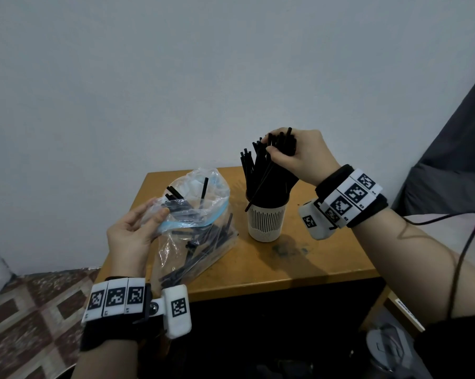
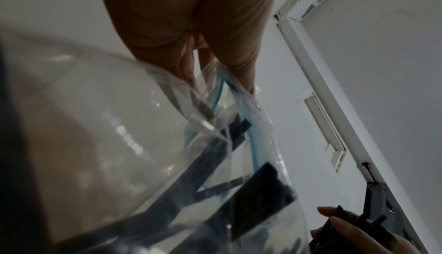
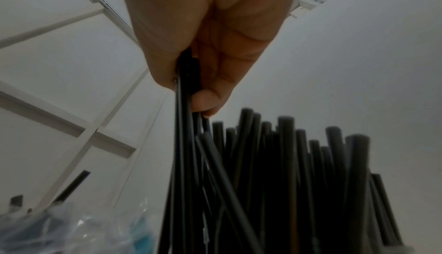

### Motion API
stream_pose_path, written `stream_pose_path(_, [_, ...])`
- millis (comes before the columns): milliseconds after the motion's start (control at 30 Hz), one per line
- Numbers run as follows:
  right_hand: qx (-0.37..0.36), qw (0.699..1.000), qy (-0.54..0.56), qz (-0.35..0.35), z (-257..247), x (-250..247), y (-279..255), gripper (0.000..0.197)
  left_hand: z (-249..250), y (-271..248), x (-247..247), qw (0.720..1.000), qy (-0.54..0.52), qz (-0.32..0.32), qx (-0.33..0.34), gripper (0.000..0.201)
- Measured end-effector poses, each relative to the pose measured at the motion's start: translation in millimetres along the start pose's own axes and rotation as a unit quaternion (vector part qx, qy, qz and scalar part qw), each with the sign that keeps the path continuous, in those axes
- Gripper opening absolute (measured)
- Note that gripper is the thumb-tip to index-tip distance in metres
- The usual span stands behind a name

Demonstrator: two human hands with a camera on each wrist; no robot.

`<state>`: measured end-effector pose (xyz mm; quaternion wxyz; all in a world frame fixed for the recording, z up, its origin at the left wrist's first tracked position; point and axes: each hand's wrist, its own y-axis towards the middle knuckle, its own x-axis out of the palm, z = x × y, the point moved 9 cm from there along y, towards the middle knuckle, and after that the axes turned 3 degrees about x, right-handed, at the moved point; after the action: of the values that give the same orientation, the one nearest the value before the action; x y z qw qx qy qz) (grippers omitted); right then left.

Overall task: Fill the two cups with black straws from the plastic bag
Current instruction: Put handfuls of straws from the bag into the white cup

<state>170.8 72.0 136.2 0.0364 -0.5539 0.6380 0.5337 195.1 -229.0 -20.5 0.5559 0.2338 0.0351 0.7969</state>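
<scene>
Wooden table [image 1: 299,258], holding everything. Plastic bag [image 1: 198,236] slumped at table's left edge, mouth up, plenty of black straws [image 1: 203,242] inside. White cup [image 1: 266,222] mid-table, already packed w/ straws; only one cup in view, second not seen. Left hand [image 1: 132,236] pinching bag rim by blue zip, keeping it open. Right hand [image 1: 293,154] above cup, grip closed round a bundle of straws [image 1: 282,143], lower ends in or at cup mouth.

Step, prob.: seating bundle in cup. Next: lower, let go, w/o tipping cup; one thin straw slanting out over rim.
</scene>
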Motion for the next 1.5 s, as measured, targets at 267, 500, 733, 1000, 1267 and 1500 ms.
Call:
stream_pose_path(267, [0.019, 1.0, -0.014, -0.014, 0.2, 2.2, 6.1, 0.017, -1.6, 1.6, -5.0, 1.0, 0.015, 0.008, -0.005, 0.042])
stream_pose_path(500, [-0.023, 0.999, -0.022, 0.018, -27.4, -33.3, 17.8, 0.017, 1.0, 0.2, -3.8, 1.0, 0.014, 0.008, -0.007, 0.044])
stream_pose_path(733, [-0.026, 0.999, -0.042, -0.021, -29.0, -21.0, 17.8, 0.015, 5.2, -2.6, 0.1, 1.0, 0.012, 0.004, -0.007, 0.056])
stream_pose_path(1000, [0.065, 0.995, -0.027, -0.07, 20.1, 22.0, 19.6, 0.015, 6.0, -2.8, 2.2, 1.0, 0.017, 0.001, -0.009, 0.049])
stream_pose_path(1267, [0.121, 0.991, -0.04, -0.048, 50.7, 32.8, 15.0, 0.043, 2.1, -1.3, 0.9, 1.0, 0.016, 0.003, -0.012, 0.041])
stream_pose_path(1500, [-0.079, 0.995, 0.005, 0.058, 4.4, 12.3, -3.2, 0.054, -2.3, -1.8, 1.5, 1.0, 0.022, 0.004, -0.016, 0.046])
